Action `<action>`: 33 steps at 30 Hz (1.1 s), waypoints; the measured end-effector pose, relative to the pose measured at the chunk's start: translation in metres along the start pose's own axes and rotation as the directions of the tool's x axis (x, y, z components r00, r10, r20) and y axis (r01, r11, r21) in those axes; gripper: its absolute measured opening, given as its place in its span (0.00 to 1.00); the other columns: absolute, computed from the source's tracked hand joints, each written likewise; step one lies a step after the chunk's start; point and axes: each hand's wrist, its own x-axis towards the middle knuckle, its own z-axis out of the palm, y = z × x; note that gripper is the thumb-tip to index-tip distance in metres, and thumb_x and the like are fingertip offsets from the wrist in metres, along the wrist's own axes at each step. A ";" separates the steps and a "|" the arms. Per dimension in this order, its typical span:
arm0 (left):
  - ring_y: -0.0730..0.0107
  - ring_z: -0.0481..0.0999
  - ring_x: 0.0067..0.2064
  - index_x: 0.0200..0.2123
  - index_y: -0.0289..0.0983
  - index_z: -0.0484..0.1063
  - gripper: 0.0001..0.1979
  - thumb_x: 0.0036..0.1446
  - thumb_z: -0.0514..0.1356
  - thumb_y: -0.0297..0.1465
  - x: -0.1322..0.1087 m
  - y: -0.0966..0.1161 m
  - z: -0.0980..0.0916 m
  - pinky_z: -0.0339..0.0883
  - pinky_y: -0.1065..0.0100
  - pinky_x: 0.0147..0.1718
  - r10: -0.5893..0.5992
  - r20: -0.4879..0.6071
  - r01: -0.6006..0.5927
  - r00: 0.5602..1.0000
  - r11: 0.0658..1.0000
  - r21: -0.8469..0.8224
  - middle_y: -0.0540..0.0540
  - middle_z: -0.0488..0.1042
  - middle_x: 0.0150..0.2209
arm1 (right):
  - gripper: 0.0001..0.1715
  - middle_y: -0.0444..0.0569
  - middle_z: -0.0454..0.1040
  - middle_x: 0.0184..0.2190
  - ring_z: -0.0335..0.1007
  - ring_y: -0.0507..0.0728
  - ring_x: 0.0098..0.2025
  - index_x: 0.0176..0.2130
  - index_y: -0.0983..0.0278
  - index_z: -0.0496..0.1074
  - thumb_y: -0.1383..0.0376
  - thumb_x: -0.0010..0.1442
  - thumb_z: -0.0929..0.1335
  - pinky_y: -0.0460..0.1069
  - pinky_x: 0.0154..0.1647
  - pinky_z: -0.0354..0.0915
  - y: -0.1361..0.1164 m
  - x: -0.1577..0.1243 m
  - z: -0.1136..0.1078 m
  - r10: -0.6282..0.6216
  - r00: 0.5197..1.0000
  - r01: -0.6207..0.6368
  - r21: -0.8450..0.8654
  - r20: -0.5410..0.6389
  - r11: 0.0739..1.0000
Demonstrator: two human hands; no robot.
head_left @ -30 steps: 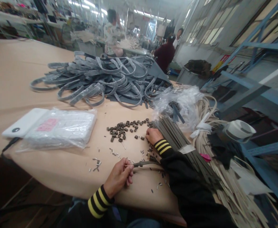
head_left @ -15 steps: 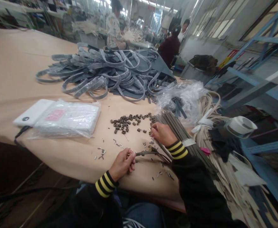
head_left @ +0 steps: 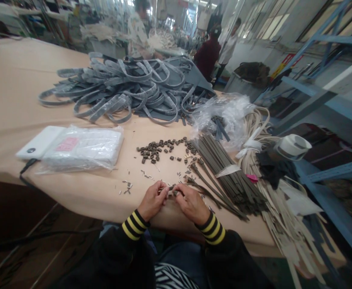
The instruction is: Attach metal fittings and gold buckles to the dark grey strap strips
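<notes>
My left hand is closed in a pinch on a narrow dark olive strap. Close beside it, my right hand has its thumb and fingers closed on the same strap. A small dark piece shows at the right fingertips; whether it is a separate loop I cannot tell. Beyond the hands lies a pile of small olive strap loops, with a brass-coloured buckle at its right side. Several finished-looking straps with thick ends lie right of my right hand.
A tied bundle of olive straps lies at the right, beside cream straps and a clear plastic bag. Grey strap handles are heaped at the back. A white device and a plastic-wrapped packet sit left. People stand far behind.
My right hand has come from beside the loop pile toward me and left, and meets my left hand at the strap. The buckle near the pile is now uncovered. The view has shifted slightly.
</notes>
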 end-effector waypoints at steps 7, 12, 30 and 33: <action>0.82 0.55 0.14 0.24 0.36 0.58 0.09 0.52 0.51 0.35 -0.003 -0.004 -0.002 0.49 0.77 0.14 0.053 0.033 -0.053 0.998 0.998 0.028 0.58 0.58 0.14 | 0.13 0.42 0.68 0.18 0.66 0.50 0.22 0.34 0.66 0.68 0.73 0.50 0.58 0.45 0.29 0.62 0.012 0.000 0.009 0.108 0.993 -0.098 0.157 -0.055 0.983; 0.82 0.55 0.15 0.25 0.36 0.58 0.09 0.51 0.51 0.36 -0.003 -0.009 -0.002 0.49 0.78 0.14 0.078 0.066 -0.081 0.995 0.996 0.047 0.59 0.57 0.14 | 0.11 0.43 0.69 0.19 0.67 0.50 0.22 0.31 0.65 0.67 0.73 0.49 0.58 0.45 0.28 0.63 0.018 0.002 0.014 0.140 0.985 -0.117 0.217 -0.097 0.969; 0.84 0.55 0.15 0.26 0.35 0.58 0.10 0.53 0.49 0.35 0.002 -0.014 -0.006 0.49 0.79 0.15 0.078 0.147 -0.085 0.986 0.996 0.039 0.58 0.58 0.17 | 0.10 0.47 0.73 0.24 0.71 0.52 0.24 0.34 0.66 0.69 0.70 0.52 0.61 0.46 0.30 0.66 0.009 -0.003 0.006 0.090 0.996 -0.086 0.229 -0.006 0.970; 0.84 0.55 0.15 0.26 0.35 0.57 0.10 0.53 0.49 0.36 0.002 -0.015 -0.006 0.49 0.78 0.15 0.063 0.150 -0.068 0.987 0.997 0.026 0.58 0.58 0.17 | 0.09 0.48 0.74 0.28 0.72 0.53 0.27 0.35 0.65 0.69 0.68 0.52 0.62 0.47 0.31 0.67 0.011 -0.003 0.008 0.086 0.995 -0.095 0.315 0.043 0.944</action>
